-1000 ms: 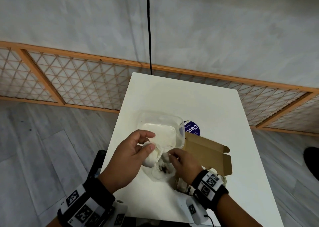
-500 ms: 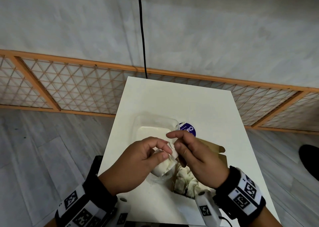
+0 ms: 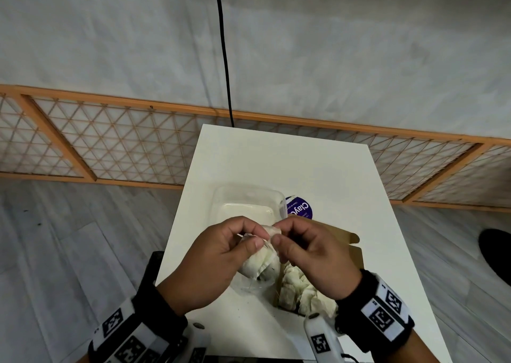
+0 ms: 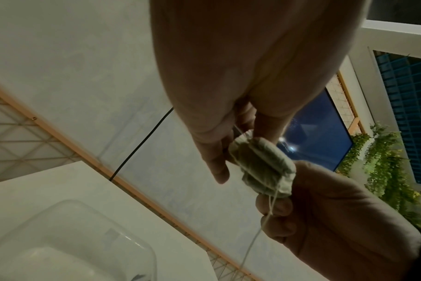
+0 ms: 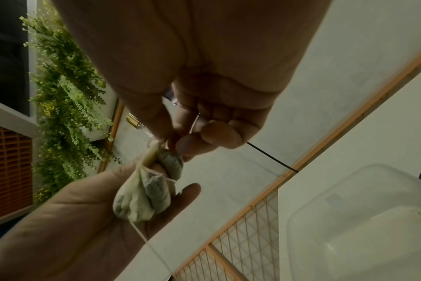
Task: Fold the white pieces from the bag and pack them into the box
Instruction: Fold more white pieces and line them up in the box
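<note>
I hold one small white piece [image 3: 272,230] with a thin string up over the table, between both hands. My left hand [image 3: 261,237] pinches its left end and my right hand [image 3: 278,234] pinches its right end. In the left wrist view the folded piece [image 4: 264,165] has the string wrapped round it and trailing down. In the right wrist view the piece [image 5: 144,194] rests against my left fingers. Under my hands lies the clear bag [image 3: 257,277] holding white pieces. The brown cardboard box [image 3: 351,249] at the right holds several white pieces [image 3: 301,291].
A clear plastic tub [image 3: 249,205] stands on the white table [image 3: 276,163] just beyond my hands. A purple round lid [image 3: 300,209] lies to its right. A black cable [image 3: 224,58] hangs down the wall behind the table. Wooden lattice panels [image 3: 110,147] run along the floor.
My right hand came up from the bag to meet my left hand. Both hands rose and now pinch one white piece between them.
</note>
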`<act>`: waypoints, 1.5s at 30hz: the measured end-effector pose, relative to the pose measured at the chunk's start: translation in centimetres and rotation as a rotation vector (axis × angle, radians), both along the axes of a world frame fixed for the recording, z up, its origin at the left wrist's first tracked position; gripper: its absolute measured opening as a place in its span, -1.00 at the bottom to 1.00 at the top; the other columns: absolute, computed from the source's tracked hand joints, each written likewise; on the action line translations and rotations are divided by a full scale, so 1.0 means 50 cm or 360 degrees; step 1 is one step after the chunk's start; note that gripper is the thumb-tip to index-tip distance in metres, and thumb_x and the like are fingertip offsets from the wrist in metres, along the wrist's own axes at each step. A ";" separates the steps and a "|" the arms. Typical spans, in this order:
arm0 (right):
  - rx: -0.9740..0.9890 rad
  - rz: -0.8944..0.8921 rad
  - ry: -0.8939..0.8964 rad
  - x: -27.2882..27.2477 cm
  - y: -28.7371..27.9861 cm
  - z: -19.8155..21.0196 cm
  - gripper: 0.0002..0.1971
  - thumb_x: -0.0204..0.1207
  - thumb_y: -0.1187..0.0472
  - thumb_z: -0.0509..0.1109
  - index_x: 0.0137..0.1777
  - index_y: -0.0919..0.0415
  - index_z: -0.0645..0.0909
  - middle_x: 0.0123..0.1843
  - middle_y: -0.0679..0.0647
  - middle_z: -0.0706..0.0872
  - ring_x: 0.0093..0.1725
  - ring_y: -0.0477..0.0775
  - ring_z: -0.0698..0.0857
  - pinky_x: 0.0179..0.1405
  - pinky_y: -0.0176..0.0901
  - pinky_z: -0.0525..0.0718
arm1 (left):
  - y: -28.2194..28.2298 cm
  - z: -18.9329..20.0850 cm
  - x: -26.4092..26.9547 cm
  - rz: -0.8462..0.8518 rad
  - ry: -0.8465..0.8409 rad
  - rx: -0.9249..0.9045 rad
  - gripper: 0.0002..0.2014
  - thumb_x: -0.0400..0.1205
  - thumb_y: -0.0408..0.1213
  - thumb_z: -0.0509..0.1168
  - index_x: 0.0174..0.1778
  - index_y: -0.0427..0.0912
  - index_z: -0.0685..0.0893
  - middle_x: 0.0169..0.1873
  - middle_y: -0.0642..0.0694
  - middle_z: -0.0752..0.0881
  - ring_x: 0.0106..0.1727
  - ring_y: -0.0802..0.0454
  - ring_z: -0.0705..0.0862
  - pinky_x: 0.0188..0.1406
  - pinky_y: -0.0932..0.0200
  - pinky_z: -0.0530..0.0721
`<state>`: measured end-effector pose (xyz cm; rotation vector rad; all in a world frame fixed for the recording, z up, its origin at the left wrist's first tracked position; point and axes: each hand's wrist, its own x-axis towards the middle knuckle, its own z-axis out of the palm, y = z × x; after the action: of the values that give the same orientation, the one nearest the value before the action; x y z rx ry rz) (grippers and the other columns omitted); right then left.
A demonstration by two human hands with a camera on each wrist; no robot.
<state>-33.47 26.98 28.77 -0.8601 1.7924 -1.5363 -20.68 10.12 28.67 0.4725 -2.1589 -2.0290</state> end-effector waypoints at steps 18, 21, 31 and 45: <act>0.0249 0.0169 0.0239 0.004 -0.023 -0.020 -0.76 0.80 0.07 0.26 0.01 0.11 0.71 -0.31 0.09 0.73 -0.28 0.28 0.71 -0.25 0.20 0.67 | -0.010 -0.028 -0.008 0.0107 0.0183 -0.0242 -0.84 0.69 -0.33 0.46 0.00 0.07 0.84 0.00 0.00 0.78 0.12 -0.05 0.77 0.19 0.00 0.72; 0.0286 0.0223 0.0276 0.000 -0.032 -0.019 -0.74 0.80 0.06 0.26 -0.05 0.11 0.70 -0.35 0.02 0.72 -0.33 -0.02 0.66 -0.26 0.11 0.66 | -0.014 -0.032 -0.011 0.0157 0.0165 -0.0193 -0.83 0.70 -0.35 0.45 0.05 0.04 0.84 -0.01 -0.01 0.81 0.10 -0.01 0.80 0.15 0.03 0.75; 0.0673 -0.0011 0.0000 -0.040 -0.059 -0.194 -0.74 0.77 0.06 0.26 0.04 0.09 0.78 -0.03 0.02 0.88 -0.33 0.00 0.76 -0.29 -0.12 0.70 | -0.035 -0.032 0.007 0.0415 0.0045 -0.0019 -0.84 0.74 -0.33 0.38 0.05 0.01 0.83 -0.19 -0.17 0.83 -0.24 0.09 0.79 -0.28 0.25 0.78; 0.1403 0.0428 0.0322 -0.017 -0.111 -0.440 -0.51 0.72 0.35 0.11 0.53 -0.03 0.61 0.57 0.00 0.61 0.54 0.04 0.56 0.53 -0.33 0.37 | -0.042 -0.060 0.032 0.0533 -0.0027 0.0042 -0.92 0.72 -0.19 0.41 0.03 0.06 0.81 -0.14 -0.26 0.83 -0.12 -0.46 0.80 -0.04 -0.42 0.81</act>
<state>-34.33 21.41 6.78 -0.7586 2.1004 -0.3959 -19.06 8.01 25.65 0.7971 -1.9087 -1.8754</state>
